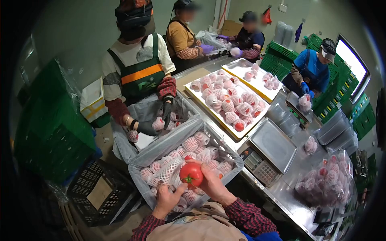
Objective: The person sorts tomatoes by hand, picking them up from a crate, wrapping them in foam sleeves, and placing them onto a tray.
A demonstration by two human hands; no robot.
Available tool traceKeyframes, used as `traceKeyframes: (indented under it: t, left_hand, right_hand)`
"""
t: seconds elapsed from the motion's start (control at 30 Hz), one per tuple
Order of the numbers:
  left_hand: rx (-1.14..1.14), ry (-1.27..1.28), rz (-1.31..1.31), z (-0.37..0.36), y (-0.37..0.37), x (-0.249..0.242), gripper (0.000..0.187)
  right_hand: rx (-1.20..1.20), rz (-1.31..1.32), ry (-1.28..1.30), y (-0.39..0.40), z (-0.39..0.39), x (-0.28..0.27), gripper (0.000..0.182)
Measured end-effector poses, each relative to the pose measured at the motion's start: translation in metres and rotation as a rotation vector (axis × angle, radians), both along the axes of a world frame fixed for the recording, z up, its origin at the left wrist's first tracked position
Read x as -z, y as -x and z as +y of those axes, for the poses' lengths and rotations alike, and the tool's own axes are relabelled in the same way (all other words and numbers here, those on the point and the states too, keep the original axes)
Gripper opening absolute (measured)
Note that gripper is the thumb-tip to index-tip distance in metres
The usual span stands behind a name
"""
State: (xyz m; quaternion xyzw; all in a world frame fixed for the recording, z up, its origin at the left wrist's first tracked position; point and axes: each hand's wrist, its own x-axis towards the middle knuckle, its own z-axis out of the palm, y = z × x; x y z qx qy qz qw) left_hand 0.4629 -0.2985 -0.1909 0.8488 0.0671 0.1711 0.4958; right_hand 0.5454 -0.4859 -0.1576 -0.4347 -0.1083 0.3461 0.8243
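Observation:
A bare red tomato (190,175) with a green stem is gripped in my right hand (213,182), its fingers wrapped round the side and top. My left hand (168,199) is just below and left of it, fingers closed at the lower end of a white foam net sleeve (168,172). That sleeve lies against the tomato's left side; its exact hold is partly hidden. Beneath both hands stands a crate lined with clear plastic (237,164), filled with tomatoes in pinkish foam nets (189,144).
Across from me, a person in gloves (138,72) handles netted tomatoes in another lined crate (116,132). To the right are a yellow-edged tray of netted tomatoes (189,89), a scale (273,144) and a bagged heap (327,180). Several co-workers stand farther back. A black crate (82,193) sits lower left.

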Motion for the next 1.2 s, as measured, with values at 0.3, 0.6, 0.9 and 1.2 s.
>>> traceKeyframes:
  t: [0.3, 0.6, 0.9, 1.2]
  left_hand:
    - [0.166, 0.068, -0.098, -0.014, -0.006, -0.017, 0.067]
    - [0.269, 0.768, -0.011, -0.011, -0.009, -0.018, 0.079]
    - [0.327, 0.513, -0.017, -0.009, -0.006, -0.02, 0.079]
    - [0.314, 0.449, -0.074, -0.006, -0.011, -0.017, 0.078]
  right_hand:
    - [0.154, -0.294, 0.336, 0.013, -0.001, -0.023, 0.058]
    - [0.133, -0.329, 0.376, 0.011, -0.01, -0.035, 0.037]
    - [0.172, -0.353, 0.358, 0.011, -0.004, -0.025, 0.035]
    - [0.012, -0.002, 0.101, 0.005, -0.008, -0.016, 0.033]
